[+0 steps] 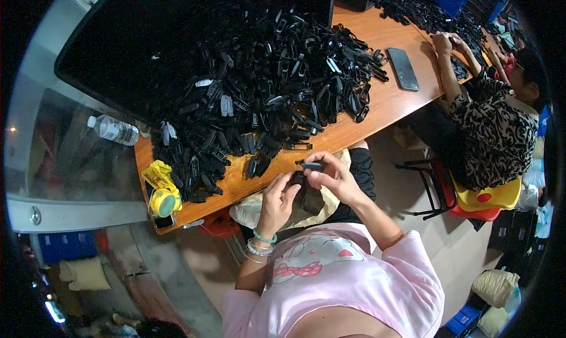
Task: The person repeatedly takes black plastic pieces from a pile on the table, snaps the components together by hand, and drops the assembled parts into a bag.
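Note:
In front of my chest, just off the table's near edge, my hands work close together. My right hand pinches a small black oblong plastic piece between thumb and fingers. Closed around another small dark piece is my left hand, with bracelets on its wrist; most of that piece is hidden by the fingers. A large heap of similar black plastic pieces, some with looped or frame-like shapes, covers the table beyond my hands. A few pieces lie at the heap's near edge.
The wooden table also bears a phone, a yellow-and-green round device and a large dark bin behind the heap. A plastic bottle lies at the left. To the right a co-worker sits on a yellow-and-red stool.

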Demonstrator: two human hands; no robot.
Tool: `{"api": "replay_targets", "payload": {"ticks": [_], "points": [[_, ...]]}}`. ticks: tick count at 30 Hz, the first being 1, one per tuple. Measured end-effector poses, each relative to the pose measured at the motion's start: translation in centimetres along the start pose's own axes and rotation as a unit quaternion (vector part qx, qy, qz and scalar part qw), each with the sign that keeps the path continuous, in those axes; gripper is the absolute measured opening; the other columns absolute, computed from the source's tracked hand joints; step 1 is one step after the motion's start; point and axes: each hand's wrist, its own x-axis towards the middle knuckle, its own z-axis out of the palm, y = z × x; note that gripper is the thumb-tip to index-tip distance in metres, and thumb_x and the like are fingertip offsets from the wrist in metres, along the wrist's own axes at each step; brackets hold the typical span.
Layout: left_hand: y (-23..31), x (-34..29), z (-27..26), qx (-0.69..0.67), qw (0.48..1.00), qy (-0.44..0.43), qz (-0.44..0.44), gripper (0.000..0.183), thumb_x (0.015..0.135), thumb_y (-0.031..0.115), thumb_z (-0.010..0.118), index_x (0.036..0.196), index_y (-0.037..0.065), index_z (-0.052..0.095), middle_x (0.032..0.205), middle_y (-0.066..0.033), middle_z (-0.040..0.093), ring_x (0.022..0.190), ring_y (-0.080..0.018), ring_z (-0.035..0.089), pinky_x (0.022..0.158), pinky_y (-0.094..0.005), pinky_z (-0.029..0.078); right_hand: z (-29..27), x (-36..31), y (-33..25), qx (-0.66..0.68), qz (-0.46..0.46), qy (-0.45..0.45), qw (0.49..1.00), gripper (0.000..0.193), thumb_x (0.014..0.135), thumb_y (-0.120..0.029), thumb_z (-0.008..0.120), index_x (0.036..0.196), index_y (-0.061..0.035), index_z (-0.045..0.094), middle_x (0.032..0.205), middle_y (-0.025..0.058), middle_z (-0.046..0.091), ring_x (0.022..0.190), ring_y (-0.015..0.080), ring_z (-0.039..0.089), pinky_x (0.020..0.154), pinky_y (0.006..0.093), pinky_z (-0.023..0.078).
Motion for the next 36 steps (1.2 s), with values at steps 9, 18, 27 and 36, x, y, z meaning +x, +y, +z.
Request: {"api": "replay_targets", "payload": {"ticks": [9,18,27,36], "points": [[2.7,0.2,-1.3,0.031,0.998,0.049,0.016,0.022,0.084,0.005,0.061,0.101,-0.008,0.056,0.081,-0.0147,0.056,0.066,-0.0239,0.056,0.057,-0.0303,0.045,1.0,-0.9,-0.8,-0.383,-0.166,-0.06,0.907,0.034,0.087,-0.007,0.054,0.119,0.0041,0.048,0.095,0.0203,0.057,0.091,0.0326,0.058,0.081,0.0358,0.046],[4.2,0.9,-2.4,0.106,0.99,0.05,0.082,0.019,0.081,0.002,0.061,0.095,-0.011,0.056,0.079,-0.0197,0.055,0.07,-0.0359,0.055,0.061,-0.0376,0.044,1.5,-0.6,0.6,-0.501,-0.242,-0.078,0.827,0.044,0.078,0.002,0.059,0.119,0.0064,0.044,0.097,0.0222,0.053,0.083,0.0374,0.056,0.066,0.0402,0.047],[2.2,-0.6,-1.2,-0.294,0.932,0.072,-0.201,0.025,0.086,0.006,0.059,0.109,-0.007,0.059,0.083,-0.0056,0.059,0.057,-0.0063,0.052,0.044,-0.0174,0.038,1.5,-0.4,3.3,-0.186,-0.099,0.029,0.977,0.028,0.075,-0.01,0.071,0.098,0.002,0.059,0.089,0.0118,0.057,0.079,0.0185,0.058,0.064,0.0275,0.046],[-0.4,0.4,-1.1,-0.543,0.777,0.169,-0.27,0.034,0.094,0.034,0.048,0.088,0.002,0.059,0.066,-0.0015,0.053,0.056,-0.0091,0.05,0.045,-0.02,0.036,1.2,1.9,2.5,-0.416,-0.171,0.032,0.892,0.019,0.081,-0.011,0.066,0.095,-0.0009,0.06,0.089,0.0139,0.055,0.086,0.0253,0.057,0.074,0.0346,0.046]]}}
